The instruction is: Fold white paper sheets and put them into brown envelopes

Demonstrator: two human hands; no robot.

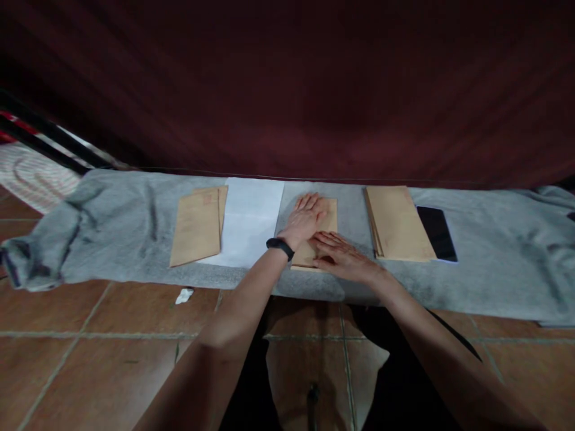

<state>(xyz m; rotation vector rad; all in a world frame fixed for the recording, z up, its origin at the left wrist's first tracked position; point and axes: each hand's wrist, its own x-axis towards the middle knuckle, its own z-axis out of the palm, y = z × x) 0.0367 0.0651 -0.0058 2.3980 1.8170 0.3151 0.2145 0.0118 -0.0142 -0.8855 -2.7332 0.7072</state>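
A brown paper envelope point(331, 216) lies on the grey cloth in front of me, partly covered by both hands. My left hand point(306, 220), with a black band on the wrist, rests flat across its upper part, fingers stretched out. Lower down, my right hand point(341, 256) lies on the envelope's right side with its fingers extended. To the left are a sheet of white paper point(250, 218) with a crease across it and a few brown envelopes point(196, 227) overlapping its edge. On the right sits a stack of brown envelopes point(399, 224), slightly fanned.
A dark phone point(438, 233) lies partly under the right stack. The long grey cloth point(503, 257) covers a narrow surface below a dark red curtain point(287, 108). A crumpled white scrap point(184, 296) is on the tiled floor point(148, 311). Black bars point(49, 134) stand at the far left.
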